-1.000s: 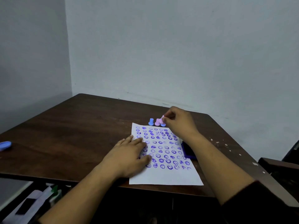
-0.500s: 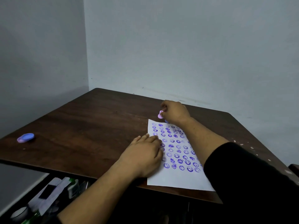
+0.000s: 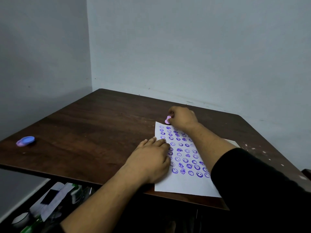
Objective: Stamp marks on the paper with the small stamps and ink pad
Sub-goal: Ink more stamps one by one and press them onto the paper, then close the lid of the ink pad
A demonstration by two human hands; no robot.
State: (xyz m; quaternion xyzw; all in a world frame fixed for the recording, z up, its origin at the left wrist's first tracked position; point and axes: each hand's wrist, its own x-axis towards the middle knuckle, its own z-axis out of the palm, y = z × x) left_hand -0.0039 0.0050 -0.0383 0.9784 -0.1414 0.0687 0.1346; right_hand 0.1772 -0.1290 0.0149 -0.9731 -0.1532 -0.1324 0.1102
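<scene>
A white paper [image 3: 182,185] covered with several rows of purple smiley stamp marks lies on the dark wooden table [image 3: 94,132]. My left hand [image 3: 149,161] rests flat on the paper's left edge, fingers spread. My right hand [image 3: 182,119] is at the paper's far edge, fingers closed around a small pink stamp [image 3: 167,119] that is tilted just beyond the paper's top left corner. The other stamps and the ink pad are hidden behind my right hand and arm.
A round blue and pink lid [image 3: 25,140] lies near the table's left edge. Below the table's front edge, at the lower left, sit papers and bottles [image 3: 55,199]. Walls close off the table's far and left sides.
The camera has swung left, shifting the scene right in view. My right hand has come down onto the pink stamp at the paper's top edge. My left hand has stayed on the paper.
</scene>
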